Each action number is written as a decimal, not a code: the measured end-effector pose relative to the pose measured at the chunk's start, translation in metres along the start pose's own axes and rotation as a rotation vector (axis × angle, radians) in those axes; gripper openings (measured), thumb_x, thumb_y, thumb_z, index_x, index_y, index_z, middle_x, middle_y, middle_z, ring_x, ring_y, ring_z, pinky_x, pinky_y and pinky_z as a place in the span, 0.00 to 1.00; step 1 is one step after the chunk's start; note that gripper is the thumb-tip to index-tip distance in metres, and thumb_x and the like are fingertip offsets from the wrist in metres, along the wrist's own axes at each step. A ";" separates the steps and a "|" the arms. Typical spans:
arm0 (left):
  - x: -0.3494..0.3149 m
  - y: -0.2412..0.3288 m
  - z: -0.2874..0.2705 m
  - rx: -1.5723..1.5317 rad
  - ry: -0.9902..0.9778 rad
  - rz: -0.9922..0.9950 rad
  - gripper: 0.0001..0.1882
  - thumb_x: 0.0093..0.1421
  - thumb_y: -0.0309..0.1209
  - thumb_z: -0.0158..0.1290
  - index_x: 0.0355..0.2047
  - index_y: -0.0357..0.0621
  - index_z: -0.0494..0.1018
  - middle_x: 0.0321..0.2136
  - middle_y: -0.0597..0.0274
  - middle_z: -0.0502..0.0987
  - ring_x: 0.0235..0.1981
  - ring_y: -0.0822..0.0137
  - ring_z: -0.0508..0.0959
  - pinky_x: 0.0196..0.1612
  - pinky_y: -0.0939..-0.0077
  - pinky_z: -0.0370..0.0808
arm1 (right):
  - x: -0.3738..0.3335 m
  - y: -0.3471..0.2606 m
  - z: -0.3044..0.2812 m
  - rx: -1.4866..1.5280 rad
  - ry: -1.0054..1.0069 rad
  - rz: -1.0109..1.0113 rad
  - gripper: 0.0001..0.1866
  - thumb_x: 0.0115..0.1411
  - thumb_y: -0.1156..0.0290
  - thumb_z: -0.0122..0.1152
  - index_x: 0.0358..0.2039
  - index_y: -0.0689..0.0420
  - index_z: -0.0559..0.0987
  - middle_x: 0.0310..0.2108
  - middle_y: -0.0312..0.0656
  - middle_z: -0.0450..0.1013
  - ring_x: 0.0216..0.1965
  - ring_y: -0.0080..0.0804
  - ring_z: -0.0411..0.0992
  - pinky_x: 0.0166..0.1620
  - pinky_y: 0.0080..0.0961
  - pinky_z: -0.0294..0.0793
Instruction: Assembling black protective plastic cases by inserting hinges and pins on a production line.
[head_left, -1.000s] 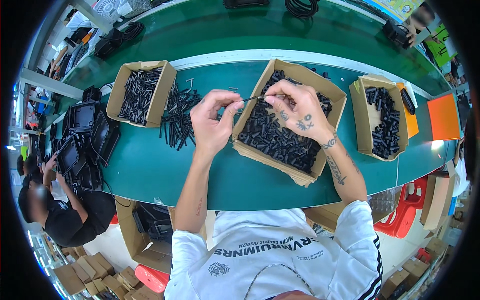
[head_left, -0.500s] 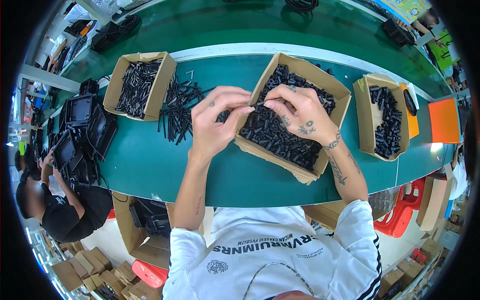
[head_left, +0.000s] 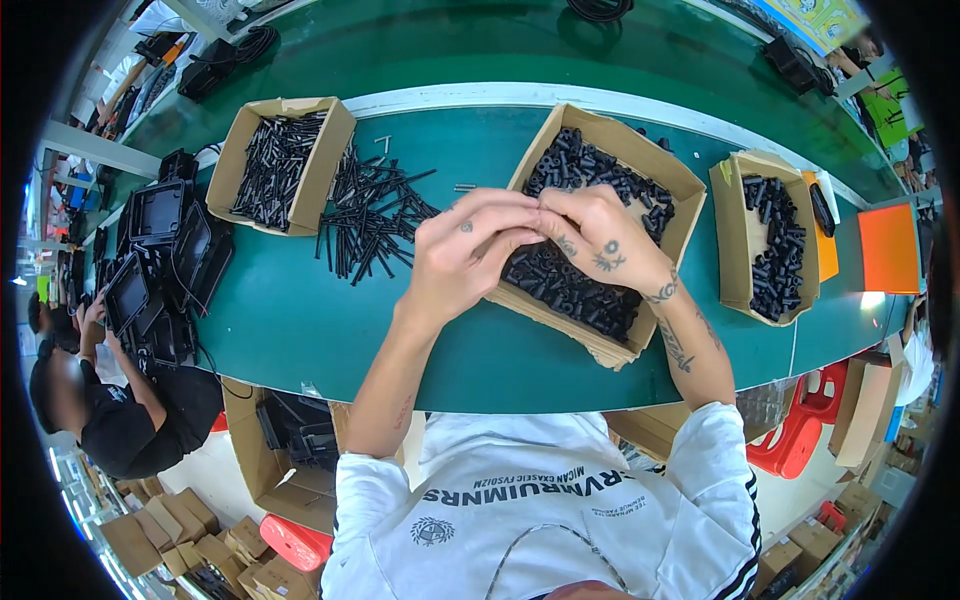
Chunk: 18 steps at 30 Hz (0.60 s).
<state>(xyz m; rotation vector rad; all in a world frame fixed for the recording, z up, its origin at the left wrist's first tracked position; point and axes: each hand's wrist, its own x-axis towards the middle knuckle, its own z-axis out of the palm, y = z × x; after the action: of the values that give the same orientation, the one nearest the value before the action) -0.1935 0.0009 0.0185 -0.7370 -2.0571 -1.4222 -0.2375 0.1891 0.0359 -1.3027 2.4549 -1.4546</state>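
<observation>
Above the near left edge of a cardboard box (head_left: 672, 225) of small black cylindrical sleeves (head_left: 565, 270), my two hands meet at the fingertips. My left hand (head_left: 468, 250) is closed in a pinch, its thumb and fingers pressed against those of the other hand. Fingers bent and closed as well, my right hand (head_left: 605, 235) comes in over the box from the right. Whatever sits between the fingertips is hidden. Left of the hands, a loose heap of thin black rods (head_left: 365, 215) lies on the green table (head_left: 300, 330).
A cardboard box (head_left: 322, 165) of dark rods stands at the left, beyond it black plastic housings (head_left: 155, 290) and a co-worker (head_left: 130, 415). At the right is another box (head_left: 735, 235) of black sleeves, beside an orange bin (head_left: 888, 248). Small metal pins (head_left: 464, 187) lie behind my hands.
My left hand has moved right and slightly nearer to me, closing against my right hand. The thin ridged dark piece seen between them before is now covered by the fingers.
</observation>
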 end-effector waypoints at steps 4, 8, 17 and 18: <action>-0.005 -0.001 0.005 -0.085 0.053 -0.141 0.16 0.50 0.16 0.64 0.40 0.38 0.79 0.36 0.53 0.83 0.36 0.63 0.84 0.37 0.74 0.83 | 0.000 -0.004 -0.001 0.033 0.054 0.088 0.12 0.66 0.67 0.59 0.28 0.61 0.77 0.17 0.47 0.66 0.18 0.40 0.66 0.23 0.31 0.64; -0.006 -0.001 0.004 -0.260 0.097 -0.401 0.15 0.53 0.15 0.63 0.41 0.33 0.77 0.35 0.52 0.83 0.38 0.67 0.84 0.41 0.74 0.83 | 0.001 -0.008 -0.004 -0.042 0.152 0.276 0.15 0.67 0.63 0.59 0.30 0.63 0.78 0.19 0.46 0.71 0.19 0.33 0.70 0.25 0.27 0.67; -0.004 -0.004 -0.002 -0.498 0.149 -0.565 0.12 0.56 0.16 0.62 0.40 0.31 0.75 0.37 0.48 0.82 0.39 0.62 0.84 0.45 0.70 0.83 | 0.003 -0.010 -0.023 0.946 0.150 0.691 0.15 0.70 0.60 0.49 0.31 0.57 0.72 0.19 0.29 0.62 0.18 0.13 0.55 0.20 0.13 0.51; -0.004 -0.004 -0.002 -0.498 0.149 -0.566 0.12 0.56 0.16 0.62 0.40 0.31 0.75 0.37 0.48 0.82 0.39 0.62 0.84 0.45 0.70 0.83 | 0.004 -0.010 -0.023 0.971 0.107 0.708 0.15 0.71 0.60 0.48 0.31 0.57 0.72 0.19 0.28 0.62 0.18 0.13 0.55 0.20 0.13 0.51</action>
<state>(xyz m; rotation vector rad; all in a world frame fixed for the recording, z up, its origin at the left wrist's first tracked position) -0.1932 -0.0029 0.0134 -0.2045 -1.8864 -2.2770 -0.2424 0.2012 0.0576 -0.1513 1.5111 -2.0094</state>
